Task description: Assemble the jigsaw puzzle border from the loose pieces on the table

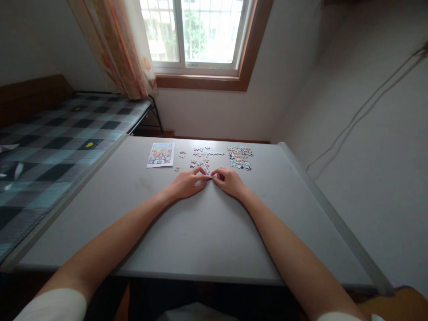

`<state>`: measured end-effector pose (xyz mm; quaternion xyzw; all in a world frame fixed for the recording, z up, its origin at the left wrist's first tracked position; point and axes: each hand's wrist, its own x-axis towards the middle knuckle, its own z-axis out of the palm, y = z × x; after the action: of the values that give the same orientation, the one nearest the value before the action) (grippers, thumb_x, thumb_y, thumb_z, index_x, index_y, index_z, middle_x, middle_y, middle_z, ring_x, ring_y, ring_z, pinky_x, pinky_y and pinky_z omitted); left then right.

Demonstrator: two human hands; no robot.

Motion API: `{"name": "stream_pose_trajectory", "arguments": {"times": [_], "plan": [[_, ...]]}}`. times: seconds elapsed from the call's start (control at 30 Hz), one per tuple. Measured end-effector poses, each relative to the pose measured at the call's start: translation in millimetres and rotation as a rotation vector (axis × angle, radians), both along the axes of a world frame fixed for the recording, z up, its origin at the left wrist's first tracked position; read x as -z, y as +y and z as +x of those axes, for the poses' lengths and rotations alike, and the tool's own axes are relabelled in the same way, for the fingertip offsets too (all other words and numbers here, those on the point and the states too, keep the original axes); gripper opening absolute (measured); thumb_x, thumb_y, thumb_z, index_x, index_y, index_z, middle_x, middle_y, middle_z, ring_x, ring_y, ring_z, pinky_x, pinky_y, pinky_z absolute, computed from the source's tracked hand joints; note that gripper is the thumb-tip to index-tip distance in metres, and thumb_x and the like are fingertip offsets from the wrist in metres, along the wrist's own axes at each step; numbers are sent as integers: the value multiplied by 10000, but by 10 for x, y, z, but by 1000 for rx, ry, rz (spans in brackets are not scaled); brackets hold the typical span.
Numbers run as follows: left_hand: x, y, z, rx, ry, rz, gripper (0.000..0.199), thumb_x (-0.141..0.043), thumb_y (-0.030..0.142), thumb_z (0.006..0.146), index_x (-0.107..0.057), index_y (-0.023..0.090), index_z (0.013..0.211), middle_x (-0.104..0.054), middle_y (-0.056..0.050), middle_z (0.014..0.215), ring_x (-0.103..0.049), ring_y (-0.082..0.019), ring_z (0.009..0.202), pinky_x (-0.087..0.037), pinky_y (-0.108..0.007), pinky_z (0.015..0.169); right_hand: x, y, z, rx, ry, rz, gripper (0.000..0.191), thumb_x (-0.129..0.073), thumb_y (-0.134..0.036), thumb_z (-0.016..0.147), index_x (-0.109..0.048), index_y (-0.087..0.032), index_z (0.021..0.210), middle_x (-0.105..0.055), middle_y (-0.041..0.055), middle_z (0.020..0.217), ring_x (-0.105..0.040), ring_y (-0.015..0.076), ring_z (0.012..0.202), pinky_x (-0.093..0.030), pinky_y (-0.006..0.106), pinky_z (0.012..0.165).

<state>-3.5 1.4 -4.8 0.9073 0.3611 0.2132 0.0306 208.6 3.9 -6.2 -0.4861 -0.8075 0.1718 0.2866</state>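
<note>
From my viewpoint I see daylight through a barred window in a wooden frame, an orange patterned curtain at its left, and a checked bed below; a thin cable droops along the pale right wall, beside the light grey table

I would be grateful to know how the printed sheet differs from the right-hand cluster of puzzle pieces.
The printed sheet is one flat rectangle with straight edges; the puzzle cluster is many small pieces with a ragged outline. The sheet has a pale border; the cluster has none. Both are multicoloured and lie on the table.
</note>
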Motion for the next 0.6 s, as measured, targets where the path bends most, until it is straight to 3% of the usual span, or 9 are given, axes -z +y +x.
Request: {"name": "stream_pose_trajectory", "arguments": {"times": [0.6], "plan": [[-1,-2,-1,1,-12,-2,304,-473,366,915,-631,352,1174,-588,-19,1130,-635,-121,778,-485,-259,730,-23,-14,-6,3,7,-4,137,-580,-223,814,-698,-212,883,-552,-1,704,-469,116,655,-350,230,640]]}}
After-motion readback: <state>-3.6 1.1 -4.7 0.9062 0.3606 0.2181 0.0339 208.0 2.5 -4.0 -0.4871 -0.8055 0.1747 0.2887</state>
